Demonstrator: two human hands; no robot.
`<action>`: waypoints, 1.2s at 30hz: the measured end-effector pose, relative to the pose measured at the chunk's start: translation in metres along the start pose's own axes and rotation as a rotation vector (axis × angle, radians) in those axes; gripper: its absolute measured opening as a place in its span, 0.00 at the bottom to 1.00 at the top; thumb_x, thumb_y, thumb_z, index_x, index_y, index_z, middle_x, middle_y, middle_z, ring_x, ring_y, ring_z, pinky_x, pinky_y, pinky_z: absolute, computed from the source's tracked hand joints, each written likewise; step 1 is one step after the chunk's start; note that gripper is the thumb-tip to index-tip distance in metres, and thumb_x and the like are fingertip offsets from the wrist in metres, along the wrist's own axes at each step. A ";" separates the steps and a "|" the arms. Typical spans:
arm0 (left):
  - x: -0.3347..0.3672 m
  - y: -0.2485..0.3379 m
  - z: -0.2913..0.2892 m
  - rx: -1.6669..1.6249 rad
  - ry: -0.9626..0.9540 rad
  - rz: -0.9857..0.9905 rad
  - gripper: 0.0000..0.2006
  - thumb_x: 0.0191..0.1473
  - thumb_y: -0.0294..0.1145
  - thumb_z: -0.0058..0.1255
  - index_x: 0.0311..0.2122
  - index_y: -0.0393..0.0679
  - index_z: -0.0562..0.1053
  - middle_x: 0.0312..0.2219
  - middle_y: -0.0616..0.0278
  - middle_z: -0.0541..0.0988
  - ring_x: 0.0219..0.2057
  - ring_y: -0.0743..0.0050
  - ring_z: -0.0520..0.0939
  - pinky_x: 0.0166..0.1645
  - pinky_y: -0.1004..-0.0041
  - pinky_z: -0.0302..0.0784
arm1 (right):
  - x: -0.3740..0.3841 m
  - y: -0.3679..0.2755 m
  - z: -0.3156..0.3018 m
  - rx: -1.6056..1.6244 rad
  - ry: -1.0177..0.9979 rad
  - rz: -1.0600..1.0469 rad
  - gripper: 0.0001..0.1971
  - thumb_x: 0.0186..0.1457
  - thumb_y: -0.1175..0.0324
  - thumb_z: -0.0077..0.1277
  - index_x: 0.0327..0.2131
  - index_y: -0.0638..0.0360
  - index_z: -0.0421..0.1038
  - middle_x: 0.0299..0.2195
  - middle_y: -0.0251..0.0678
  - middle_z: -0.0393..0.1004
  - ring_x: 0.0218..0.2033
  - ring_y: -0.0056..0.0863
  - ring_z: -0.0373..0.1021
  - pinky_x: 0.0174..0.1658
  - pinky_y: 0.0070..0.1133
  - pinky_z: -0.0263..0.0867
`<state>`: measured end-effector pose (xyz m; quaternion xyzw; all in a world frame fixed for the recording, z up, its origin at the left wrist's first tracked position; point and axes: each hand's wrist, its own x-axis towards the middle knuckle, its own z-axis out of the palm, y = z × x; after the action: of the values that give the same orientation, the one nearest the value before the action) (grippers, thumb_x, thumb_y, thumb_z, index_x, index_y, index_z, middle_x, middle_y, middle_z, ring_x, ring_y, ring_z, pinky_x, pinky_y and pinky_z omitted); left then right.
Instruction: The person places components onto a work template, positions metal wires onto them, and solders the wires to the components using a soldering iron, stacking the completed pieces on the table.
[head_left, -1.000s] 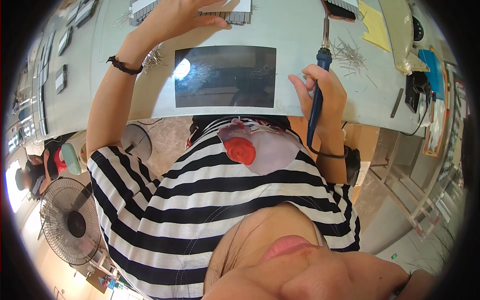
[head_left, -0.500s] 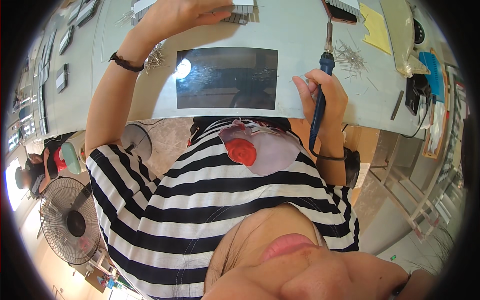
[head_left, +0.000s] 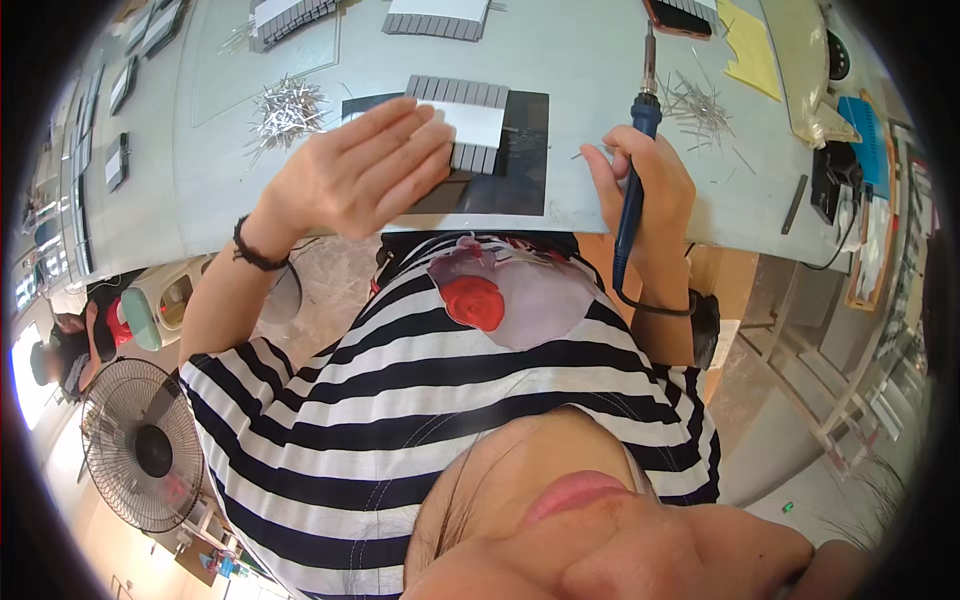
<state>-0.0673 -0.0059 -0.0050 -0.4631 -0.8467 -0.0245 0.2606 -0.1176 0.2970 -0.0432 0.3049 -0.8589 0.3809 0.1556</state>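
My left hand (head_left: 350, 172) has its fingers across the left side of a panel of grey strips with a white band over the middle (head_left: 475, 124). It is holding that panel over a glossy dark sheet (head_left: 525, 190) near the table's front edge; the thumb is hidden. A blue-handled soldering iron (head_left: 646, 108) is in my right hand (head_left: 664, 195), tip pointing away from me toward the far edge. The thumb and fingertips of that hand come close together, with what looks like a thin wire at them.
Piles of thin metal wires lie left (head_left: 285, 112) and right (head_left: 705, 112) of the dark sheet. More strip panels (head_left: 435, 18) stand at the back, others along the left. A phone (head_left: 682, 24), yellow paper (head_left: 750, 55) and a blue device (head_left: 864, 145) are on the right.
My left hand has come back from the far panels toward me, bringing one panel over the dark sheet. The right hand and soldering iron have hardly moved.
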 end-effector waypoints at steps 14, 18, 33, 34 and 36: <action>0.012 0.053 0.009 -0.259 -0.177 -0.417 0.30 0.49 0.53 0.62 0.52 0.40 0.76 0.53 0.61 0.77 0.54 0.59 0.77 0.63 0.54 0.68 | 0.001 -0.018 0.019 -0.060 -0.018 -0.070 0.14 0.48 0.77 0.65 0.37 0.54 0.72 0.19 0.29 0.64 0.18 0.26 0.63 0.22 0.24 0.59; 0.013 0.062 0.013 -0.250 -0.147 -0.455 0.30 0.50 0.53 0.61 0.52 0.41 0.77 0.52 0.62 0.78 0.52 0.59 0.77 0.61 0.54 0.69 | 0.001 -0.027 0.027 -0.041 0.029 -0.024 0.13 0.50 0.77 0.64 0.37 0.54 0.72 0.19 0.29 0.64 0.18 0.26 0.63 0.23 0.25 0.59; 0.015 0.062 0.016 -0.240 -0.041 -0.451 0.25 0.50 0.51 0.60 0.43 0.38 0.77 0.45 0.58 0.78 0.49 0.59 0.77 0.59 0.53 0.69 | 0.013 -0.019 0.017 -0.060 0.046 -0.069 0.12 0.51 0.76 0.65 0.36 0.57 0.71 0.18 0.31 0.62 0.17 0.24 0.61 0.21 0.22 0.58; 0.014 0.062 0.016 -0.242 -0.037 -0.458 0.25 0.50 0.51 0.60 0.43 0.38 0.77 0.45 0.59 0.78 0.49 0.59 0.77 0.59 0.53 0.69 | 0.014 -0.020 0.019 -0.062 0.047 -0.073 0.12 0.51 0.76 0.65 0.36 0.57 0.71 0.18 0.31 0.62 0.17 0.24 0.61 0.21 0.22 0.58; 0.013 0.063 0.018 -0.239 -0.032 -0.465 0.25 0.50 0.52 0.60 0.43 0.38 0.77 0.45 0.59 0.78 0.49 0.59 0.77 0.60 0.52 0.68 | 0.014 -0.021 0.024 -0.070 0.043 -0.072 0.13 0.50 0.75 0.66 0.36 0.56 0.71 0.18 0.31 0.61 0.17 0.24 0.61 0.22 0.22 0.58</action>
<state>-0.0304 0.0448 -0.0266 -0.2837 -0.9256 -0.1761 0.1780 -0.1150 0.2627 -0.0400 0.3217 -0.8568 0.3510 0.1980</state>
